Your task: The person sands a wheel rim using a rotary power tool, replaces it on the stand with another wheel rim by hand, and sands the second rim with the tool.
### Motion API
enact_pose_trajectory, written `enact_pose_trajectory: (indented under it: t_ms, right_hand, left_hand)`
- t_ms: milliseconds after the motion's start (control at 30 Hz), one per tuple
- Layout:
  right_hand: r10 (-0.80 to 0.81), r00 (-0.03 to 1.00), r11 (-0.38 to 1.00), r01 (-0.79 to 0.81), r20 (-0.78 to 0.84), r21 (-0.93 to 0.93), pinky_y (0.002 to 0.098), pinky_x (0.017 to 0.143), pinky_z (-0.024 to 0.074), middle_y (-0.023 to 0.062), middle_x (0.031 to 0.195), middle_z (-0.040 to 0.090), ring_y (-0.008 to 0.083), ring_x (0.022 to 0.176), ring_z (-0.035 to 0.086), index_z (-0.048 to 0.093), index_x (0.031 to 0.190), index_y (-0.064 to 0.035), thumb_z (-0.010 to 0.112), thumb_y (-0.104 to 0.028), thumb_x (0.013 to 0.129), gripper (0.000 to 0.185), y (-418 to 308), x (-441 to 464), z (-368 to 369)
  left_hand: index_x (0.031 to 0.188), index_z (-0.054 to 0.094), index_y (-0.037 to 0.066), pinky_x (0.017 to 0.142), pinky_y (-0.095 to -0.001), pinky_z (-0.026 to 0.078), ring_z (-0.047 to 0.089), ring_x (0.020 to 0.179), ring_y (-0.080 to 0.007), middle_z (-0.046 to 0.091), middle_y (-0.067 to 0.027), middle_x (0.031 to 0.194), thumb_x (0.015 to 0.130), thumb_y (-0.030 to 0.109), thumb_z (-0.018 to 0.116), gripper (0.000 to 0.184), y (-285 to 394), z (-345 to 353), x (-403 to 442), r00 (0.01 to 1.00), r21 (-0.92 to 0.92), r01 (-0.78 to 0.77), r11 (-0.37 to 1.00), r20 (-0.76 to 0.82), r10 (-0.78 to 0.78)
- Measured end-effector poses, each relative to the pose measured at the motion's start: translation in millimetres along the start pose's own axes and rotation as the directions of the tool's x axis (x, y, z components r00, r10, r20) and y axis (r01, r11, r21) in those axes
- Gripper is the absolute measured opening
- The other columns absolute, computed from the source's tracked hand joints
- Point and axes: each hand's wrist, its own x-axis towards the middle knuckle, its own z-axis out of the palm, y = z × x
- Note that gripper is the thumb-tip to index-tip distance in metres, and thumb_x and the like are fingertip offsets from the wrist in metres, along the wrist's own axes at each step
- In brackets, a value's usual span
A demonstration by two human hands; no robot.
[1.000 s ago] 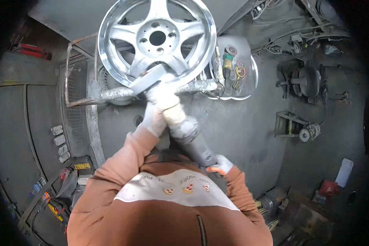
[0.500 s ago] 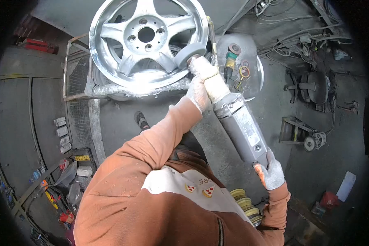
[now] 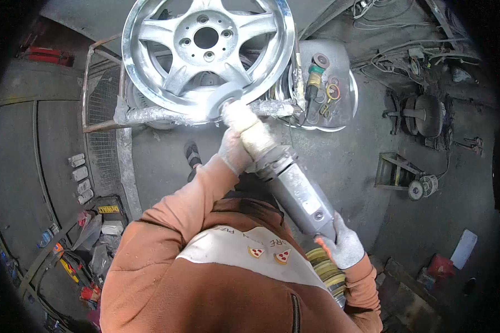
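A silver alloy wheel (image 3: 180, 83) with several spokes rests on a wrapped metal frame at the top. Against its lower rim sits the grey disc (image 3: 212, 105) of a large power polisher (image 3: 300, 194). My left hand (image 3: 236, 151), in a whitish glove, is closed round the tool's wrapped neck just behind the disc. Gloved too, my right hand (image 3: 347, 248) grips the rear end of the polisher, at the lower right. Part of each hand's fingers is hidden by the tool.
Right of the wheel, a tray (image 3: 343, 105) carries a smaller green-and-yellow tool (image 3: 315, 77) and scissors (image 3: 332, 95). Stacked yellow discs (image 3: 325, 272) stand by my right forearm. A bench-type motor (image 3: 428, 186) and cables (image 3: 400, 55) lie right; bags and tool cases (image 3: 110, 209) lie left.
Both hands have moved left with the polisher. Its disc has shifted from the wheel's lower right edge toward the bottom of the rim. The wheel appears slightly farther right in view.
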Motion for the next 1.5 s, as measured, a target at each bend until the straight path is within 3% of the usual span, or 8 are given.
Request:
enact_pose_trajectory:
  t_ms: [533, 700, 833, 933, 1167, 1300, 1400, 1500]
  right_hand:
    - [-0.035, 0.985, 0.994, 0.017, -0.17, -0.106, 0.0385, 0.07, 0.0547, 0.0302, 0.088, 0.065, 0.0412, 0.083, 0.069, 0.039, 0.133, 0.0147, 0.073, -0.025, 0.085, 0.071, -32, -21, -17]
    - [0.159, 0.986, 0.987, -0.157, -0.054, 0.041, 0.0383, 0.07, 0.0549, 0.0292, 0.088, 0.066, 0.0414, 0.082, 0.069, 0.037, 0.134, 0.0148, 0.072, -0.023, 0.085, 0.071, -45, -27, 2]
    - [0.258, 0.965, 0.964, -0.26, 0.051, 0.053, 0.0403, 0.072, 0.0552, 0.0337, 0.093, 0.065, 0.0433, 0.087, 0.068, 0.036, 0.135, 0.0152, 0.073, -0.028, 0.084, 0.076, -74, -28, 16]
    - [0.046, 0.999, 0.999, -0.046, 0.015, -0.029, 0.0424, 0.073, 0.0554, 0.0353, 0.097, 0.064, 0.0461, 0.089, 0.067, 0.036, 0.134, 0.0157, 0.073, -0.028, 0.084, 0.076, -49, -27, 41]
    - [0.061, 0.996, 0.997, -0.065, 0.069, 0.05, 0.0443, 0.074, 0.0546, 0.0344, 0.096, 0.064, 0.0478, 0.09, 0.066, 0.043, 0.133, 0.0075, 0.074, -0.027, 0.082, 0.069, -33, -14, 31]
    - [0.118, 0.993, 0.988, -0.119, 0.017, 0.1, 0.0422, 0.082, 0.0532, 0.0352, 0.102, 0.063, 0.0463, 0.098, 0.065, 0.043, 0.132, 0.0108, 0.075, -0.025, 0.08, 0.071, 11, -8, 18]
    - [0.018, 0.979, 0.995, 0.002, -0.203, 0.097, 0.0406, 0.081, 0.0529, 0.0336, 0.103, 0.064, 0.0432, 0.098, 0.066, 0.046, 0.127, 0.0127, 0.076, -0.024, 0.079, 0.068, 48, 11, 17]
    - [0.159, 0.983, 0.974, -0.141, -0.091, 0.177, 0.0414, 0.078, 0.0533, 0.0307, 0.099, 0.066, 0.0422, 0.094, 0.068, 0.05, 0.123, 0.0096, 0.076, -0.022, 0.079, 0.061, 63, 33, 15]
  left_hand:
    - [0.111, 0.057, -0.003, 0.091, -0.0558, 0.051, 0.065, 0.093, -0.0371, 0.066, -0.0218, 0.103, 0.091, 0.026, 0.055, 0.036, -20, 45, 55, 0.976, -0.077, 0.185, 0.98, 0.13, -0.175]
    - [0.111, 0.058, -0.002, 0.089, -0.0557, 0.052, 0.066, 0.091, -0.0377, 0.066, -0.0217, 0.102, 0.09, 0.027, 0.055, 0.035, -6, 39, 33, 0.979, -0.026, 0.152, 0.988, 0.143, -0.147]
    - [0.101, 0.061, 0.003, 0.078, -0.0452, 0.056, 0.066, 0.08, -0.0282, 0.066, -0.0138, 0.089, 0.09, 0.023, 0.057, 0.023, 16, 39, -10, 0.988, 0.002, 0.154, 0.988, -0.023, -0.154]
    - [0.101, 0.061, 0.003, 0.08, -0.0435, 0.056, 0.066, 0.082, -0.0285, 0.067, -0.0135, 0.09, 0.09, 0.022, 0.058, 0.022, 36, 12, -22, 0.997, 0.115, 0.072, 0.991, -0.042, -0.068]
    - [0.107, 0.057, 0.003, 0.083, -0.055, 0.054, 0.066, 0.083, -0.0374, 0.064, -0.0211, 0.094, 0.082, 0.019, 0.066, 0.031, 35, 9, -21, 0.985, 0.147, 0.058, 0.987, -0.171, -0.033]
    - [0.1, 0.061, 0.002, 0.078, -0.0445, 0.055, 0.065, 0.081, -0.0285, 0.065, -0.0137, 0.088, 0.085, 0.017, 0.065, 0.022, -7, 37, 18, 0.999, 0.117, 0.04, 0.992, 0.014, -0.042]
    - [0.108, 0.058, -0.002, 0.088, -0.0556, 0.052, 0.065, 0.091, -0.0379, 0.065, -0.0205, 0.1, 0.083, 0.021, 0.066, 0.035, -27, 43, 51, 0.989, 0.112, 0.1, 0.989, 0.095, -0.111]
    - [0.109, 0.057, -0.003, 0.088, -0.0555, 0.052, 0.065, 0.092, -0.0388, 0.065, -0.0203, 0.101, 0.083, 0.02, 0.066, 0.036, -37, 34, 54, 0.993, 0.126, 0.045, 0.991, 0.098, -0.058]
